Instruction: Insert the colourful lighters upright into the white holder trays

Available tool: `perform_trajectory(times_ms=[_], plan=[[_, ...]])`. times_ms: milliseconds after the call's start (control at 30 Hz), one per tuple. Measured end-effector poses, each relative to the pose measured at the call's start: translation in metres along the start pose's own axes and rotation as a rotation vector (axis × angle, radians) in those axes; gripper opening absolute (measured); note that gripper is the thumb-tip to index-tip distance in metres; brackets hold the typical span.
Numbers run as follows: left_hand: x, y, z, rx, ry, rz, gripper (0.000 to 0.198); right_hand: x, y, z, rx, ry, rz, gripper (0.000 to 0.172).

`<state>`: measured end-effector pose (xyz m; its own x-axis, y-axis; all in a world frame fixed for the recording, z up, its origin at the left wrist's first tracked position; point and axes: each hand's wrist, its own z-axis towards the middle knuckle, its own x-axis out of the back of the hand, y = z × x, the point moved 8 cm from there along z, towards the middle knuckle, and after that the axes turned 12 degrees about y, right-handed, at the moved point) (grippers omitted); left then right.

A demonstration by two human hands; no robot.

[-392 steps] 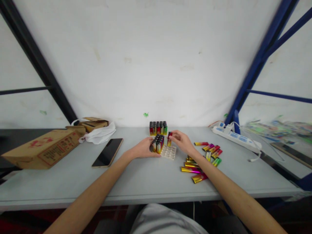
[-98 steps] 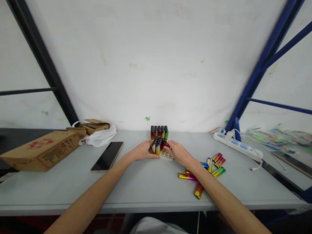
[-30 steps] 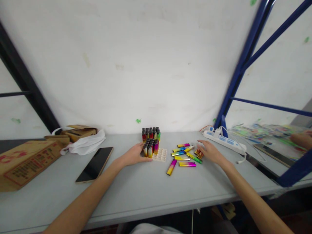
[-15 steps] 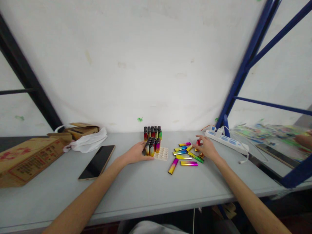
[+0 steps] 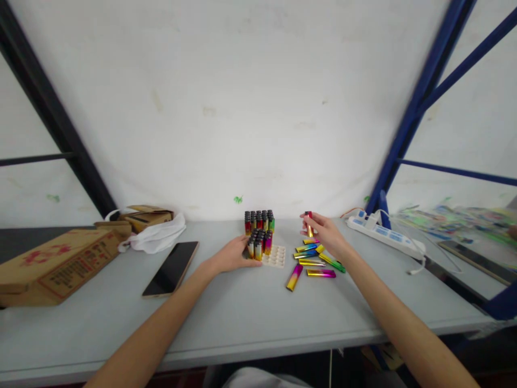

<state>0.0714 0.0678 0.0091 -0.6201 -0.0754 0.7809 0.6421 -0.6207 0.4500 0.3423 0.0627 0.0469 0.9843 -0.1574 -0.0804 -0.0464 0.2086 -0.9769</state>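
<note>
In the head view we are counting one lighter in the right hand [image 5: 323, 231]: thumb and fingers are closing on this held lighter [image 5: 309, 226], which is pointing up with its long axis nearly vertical, dark top uppermost, red above gold. It is being kept just above the table [image 5: 226, 312], beyond the loose pile. The left hand [image 5: 232, 256] is staying half open, curving like a C around the left side of the front group [image 5: 259, 245]; how firmly it is gripping we cannot tell. That group is standing upright in one pale tray [image 5: 275, 257], filling its left part, while bare round pockets are showing on the right; the lighters are crowding too closely for us to count. Behind them one back group [image 5: 259, 222] is standing, with five across its front row. We are making out about eight loose lighters [image 5: 321, 274] lying flat: most are running roughly left to right, a green-ended one [image 5: 333, 262] is slanting down to the right, and a magenta-ended one [image 5: 294, 277] is pointing its gold end towards us. Farther out, one phone [image 5: 171, 268] and one white bag [image 5: 157, 237] are lying left, and one power strip [image 5: 385, 237] is lying right.
</note>
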Motion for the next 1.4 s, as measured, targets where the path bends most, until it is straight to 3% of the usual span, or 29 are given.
perform_trajectory(times_ms=[100, 200, 333, 433, 567, 733, 1000, 1233, 1400], plan=[[0.000, 0.001, 0.000, 0.005, -0.004, -0.004, 0.077, -0.040, -0.002, -0.009, -0.022, -0.158, 0.056, 0.046], [0.000, 0.002, -0.001, 0.005, -0.008, -0.002, 0.077, -0.056, 0.013, -0.012, -0.017, -0.163, 0.011, 0.049], [0.001, 0.004, -0.001, 0.007, -0.012, -0.019, 0.076, -0.054, 0.031, -0.014, 0.100, -0.064, -0.193, 0.052], [0.001, 0.006, -0.001, 0.009, -0.036, -0.014, 0.075, -0.052, 0.030, -0.021, 0.231, -0.003, -0.364, 0.054], [0.001, 0.007, -0.001, 0.004, -0.030, -0.014, 0.074, -0.054, 0.025, -0.030, 0.281, 0.036, -0.477, 0.047], [0.001, 0.006, -0.001, -0.012, -0.008, -0.022, 0.071, -0.061, 0.019, -0.037, 0.353, 0.035, -0.518, 0.035], [0.002, 0.005, -0.001, -0.004, -0.009, -0.027, 0.074, -0.061, 0.021, -0.037, 0.354, 0.035, -0.486, 0.049], [0.001, 0.004, -0.001, 0.000, -0.008, -0.044, 0.070, -0.061, 0.023, -0.036, 0.370, 0.046, -0.542, 0.036], [0.001, 0.003, -0.001, 0.011, -0.023, -0.017, 0.071, -0.063, 0.015, -0.039, 0.396, -0.021, -0.549, 0.040]])
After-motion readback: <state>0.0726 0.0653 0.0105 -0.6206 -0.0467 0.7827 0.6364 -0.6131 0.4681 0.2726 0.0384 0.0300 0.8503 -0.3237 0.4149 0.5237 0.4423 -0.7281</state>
